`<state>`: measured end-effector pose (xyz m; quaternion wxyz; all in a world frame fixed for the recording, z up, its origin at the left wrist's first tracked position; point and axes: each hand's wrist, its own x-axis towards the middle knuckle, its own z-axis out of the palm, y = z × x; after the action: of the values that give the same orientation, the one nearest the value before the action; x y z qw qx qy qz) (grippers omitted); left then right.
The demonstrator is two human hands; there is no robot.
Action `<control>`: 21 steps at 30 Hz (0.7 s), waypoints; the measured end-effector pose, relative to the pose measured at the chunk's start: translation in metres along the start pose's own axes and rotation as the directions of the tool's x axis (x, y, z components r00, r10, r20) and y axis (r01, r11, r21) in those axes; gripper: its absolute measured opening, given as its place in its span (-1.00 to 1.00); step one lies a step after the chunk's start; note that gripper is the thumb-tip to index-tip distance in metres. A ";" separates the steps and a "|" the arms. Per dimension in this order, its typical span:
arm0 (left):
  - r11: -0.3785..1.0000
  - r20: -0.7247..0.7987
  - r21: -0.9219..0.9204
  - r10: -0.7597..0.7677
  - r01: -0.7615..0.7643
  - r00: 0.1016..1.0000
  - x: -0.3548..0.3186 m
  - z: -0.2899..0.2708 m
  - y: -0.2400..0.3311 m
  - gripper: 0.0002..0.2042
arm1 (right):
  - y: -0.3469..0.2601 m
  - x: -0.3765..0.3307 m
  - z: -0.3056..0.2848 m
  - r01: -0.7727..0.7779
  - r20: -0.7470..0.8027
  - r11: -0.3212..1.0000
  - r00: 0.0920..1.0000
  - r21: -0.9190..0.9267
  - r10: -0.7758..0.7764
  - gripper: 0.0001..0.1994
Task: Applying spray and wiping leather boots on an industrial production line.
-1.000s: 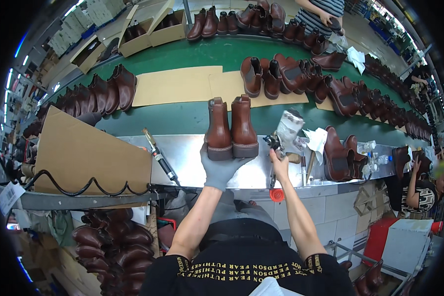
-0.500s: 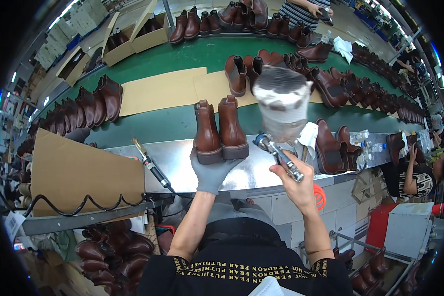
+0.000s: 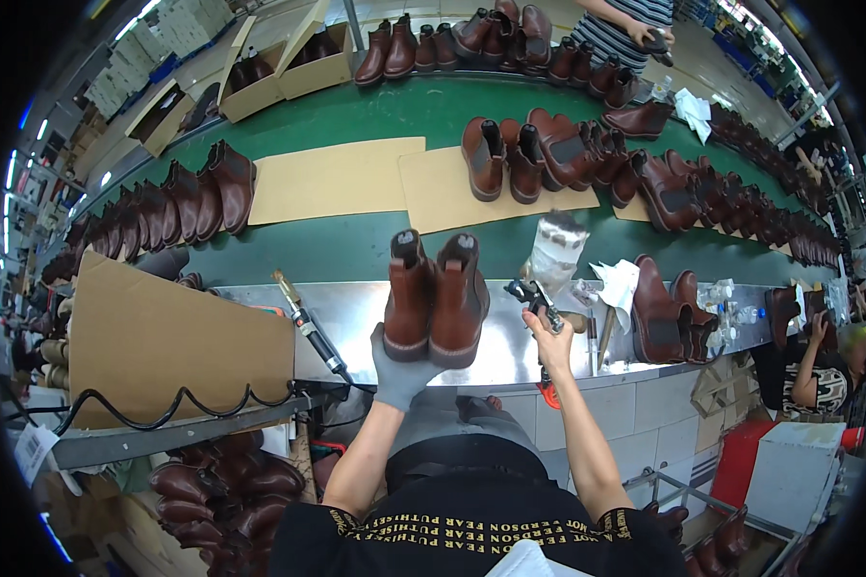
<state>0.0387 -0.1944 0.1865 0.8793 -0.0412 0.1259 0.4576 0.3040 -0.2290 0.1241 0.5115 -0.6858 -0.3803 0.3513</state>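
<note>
My left hand [image 3: 402, 383], in a grey glove, is closed around the heel ends of a pair of brown ankle boots from below. The left boot [image 3: 409, 308] and the right boot [image 3: 460, 313] stand upright side by side, their heel sides and pull tabs facing me. To their right, my bare right hand [image 3: 552, 348] grips a metal spray gun [image 3: 537, 300] by its handle. A white, dark-stained cup [image 3: 556, 255] sits on top of the gun. The gun's nozzle end is turned toward the boots, with a gap between them.
A torch-like tool [image 3: 310, 329] lies left on the metal bench edge [image 3: 351, 313]. Rows of brown boots [image 3: 212, 197] line the green table [image 3: 332, 115], with cardboard sheets [image 3: 342, 183] between. A white cloth [image 3: 618, 288] and more boots [image 3: 656, 313] stand right. Co-workers are beyond.
The boots have tipped so that their top openings show more. My right hand with the spray gun has moved lower and slightly left. The whole view has shifted a little.
</note>
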 end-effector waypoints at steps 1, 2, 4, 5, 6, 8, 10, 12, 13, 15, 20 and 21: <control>1.000 -0.017 0.027 -0.002 0.003 1.000 -0.002 -0.019 0.007 -0.40 | 0.029 0.006 0.001 -0.047 0.003 0.999 0.999 -0.004 0.047 -0.75; 0.986 -0.005 0.164 0.025 -0.024 1.000 -0.003 -0.042 0.013 -0.40 | 0.057 0.009 0.001 -0.098 0.007 0.995 0.995 -0.011 0.098 -0.74; 0.901 0.022 0.426 0.076 -0.078 0.997 -0.003 -0.088 0.024 -0.41 | 0.097 0.010 -0.003 -0.088 -0.047 0.996 0.995 -0.017 0.087 -0.67; 0.769 0.029 0.627 0.135 -0.123 0.990 -0.003 -0.122 0.035 -0.40 | 0.069 0.003 0.009 -0.084 -0.138 0.996 0.987 -0.024 0.080 -0.63; 0.772 -0.008 0.628 0.129 -0.095 0.992 -0.008 -0.133 0.041 -0.40 | 0.026 -0.005 0.014 0.100 -0.162 0.981 0.979 -0.165 -0.127 -0.62; 0.900 -0.103 0.435 0.042 0.007 0.994 -0.009 -0.131 0.057 -0.40 | -0.070 -0.012 0.020 0.423 -0.138 0.794 0.841 -0.436 -0.524 -0.59; 0.978 -0.175 0.174 -0.085 0.116 0.981 -0.004 -0.127 0.076 -0.40 | -0.145 -0.009 0.035 0.794 0.374 0.594 0.595 -0.134 -0.711 -0.60; 0.977 -0.174 0.132 -0.146 0.170 0.974 0.005 -0.136 0.096 -0.40 | -0.169 -0.003 0.072 0.954 0.689 0.295 0.250 -0.054 -0.680 -0.71; 0.972 -0.149 0.135 -0.174 0.194 0.973 0.010 -0.143 0.106 -0.41 | -0.165 0.001 0.086 0.972 0.807 0.220 0.199 -0.088 -0.556 -0.75; 0.928 -0.183 0.293 -0.180 0.229 0.966 0.027 -0.134 0.120 -0.41 | -0.150 0.012 0.111 0.993 0.962 0.056 0.117 -0.107 -0.248 -0.84; 0.873 0.316 0.469 -0.023 -0.135 0.948 0.055 -0.053 0.112 -0.49 | -0.193 0.028 0.117 0.905 0.808 0.328 0.398 -0.269 -0.434 -0.90; 0.850 0.351 0.453 0.107 -0.269 0.930 0.055 -0.026 0.099 -0.50 | -0.207 0.029 0.119 0.885 0.785 0.371 0.434 -0.281 -0.441 -0.89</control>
<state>-0.0163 -0.0986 0.1517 0.8191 0.2705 0.1013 0.4957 0.1803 -0.1127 0.2950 0.1810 -0.4363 -0.8725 0.1253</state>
